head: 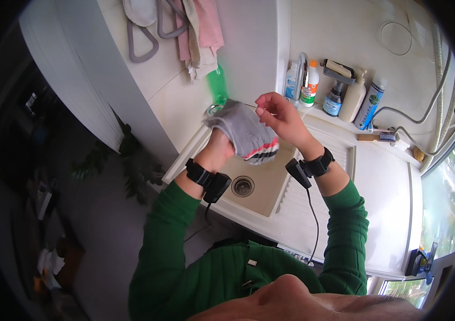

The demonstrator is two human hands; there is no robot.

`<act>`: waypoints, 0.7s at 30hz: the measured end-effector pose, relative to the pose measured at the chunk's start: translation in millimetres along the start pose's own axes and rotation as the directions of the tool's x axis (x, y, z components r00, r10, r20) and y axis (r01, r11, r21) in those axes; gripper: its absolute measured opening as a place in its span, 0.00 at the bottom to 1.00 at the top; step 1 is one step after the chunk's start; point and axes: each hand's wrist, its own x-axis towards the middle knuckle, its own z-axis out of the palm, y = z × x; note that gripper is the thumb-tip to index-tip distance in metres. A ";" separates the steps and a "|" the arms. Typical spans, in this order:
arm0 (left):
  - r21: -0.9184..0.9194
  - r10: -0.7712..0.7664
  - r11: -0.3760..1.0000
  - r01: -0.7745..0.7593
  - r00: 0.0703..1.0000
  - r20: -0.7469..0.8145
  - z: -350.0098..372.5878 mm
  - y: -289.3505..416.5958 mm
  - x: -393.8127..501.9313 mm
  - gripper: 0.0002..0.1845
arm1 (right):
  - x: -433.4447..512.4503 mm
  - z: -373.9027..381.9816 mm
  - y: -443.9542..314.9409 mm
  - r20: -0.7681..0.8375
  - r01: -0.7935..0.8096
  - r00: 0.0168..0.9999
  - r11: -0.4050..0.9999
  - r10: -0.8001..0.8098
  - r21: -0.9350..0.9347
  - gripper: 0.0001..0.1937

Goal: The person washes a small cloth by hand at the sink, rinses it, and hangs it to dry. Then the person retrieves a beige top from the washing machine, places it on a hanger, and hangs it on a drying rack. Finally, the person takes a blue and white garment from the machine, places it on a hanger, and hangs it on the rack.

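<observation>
A grey knit cloth item (245,128), perhaps a sock, with red, white and black stripes near one end, is held up over the sink basin (261,182). My left hand (221,146) bears it; the cloth covers the fingers, so whether they are inside or beneath is hidden. Close by the cloth's upper right side, my right hand (279,116) is raised with fingers bent, a gap showing between thumb and fingertips. Nothing is visible in it. Below the cloth, the metal drain (243,186) shows in the basin floor.
A chrome faucet (302,72) rises behind the basin. Along the ledge stand an orange-capped bottle (311,86), a pump bottle (353,98) and a blue spray can (371,104). A wooden brush (376,137) lies nearby. A green bottle (217,85) stands at the back left, under hanging towels (207,30).
</observation>
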 end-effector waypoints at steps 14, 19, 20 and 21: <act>0.734 0.424 0.595 -0.328 0.904 0.059 -7.9 59.3 32.1 0.17 | -9.4 -5.4 19.7 0.071 -0.096 0.995 0.734 0.065 0.673 0.17; 0.146 -0.254 0.955 0.258 0.966 -0.041 -53.4 2.8 30.7 0.39 | -12.1 -16.7 4.1 0.230 -0.204 0.973 0.498 0.009 0.843 0.17; 0.092 -0.271 0.962 0.257 0.944 0.190 -55.5 -10.5 25.5 0.42 | -11.5 -18.0 3.3 0.219 -0.213 0.975 0.494 0.046 0.843 0.17; 0.059 -0.251 0.968 0.245 0.913 0.323 -55.1 -23.1 19.7 0.45 | -10.9 -19.6 3.4 0.213 -0.208 0.976 0.483 0.046 0.850 0.17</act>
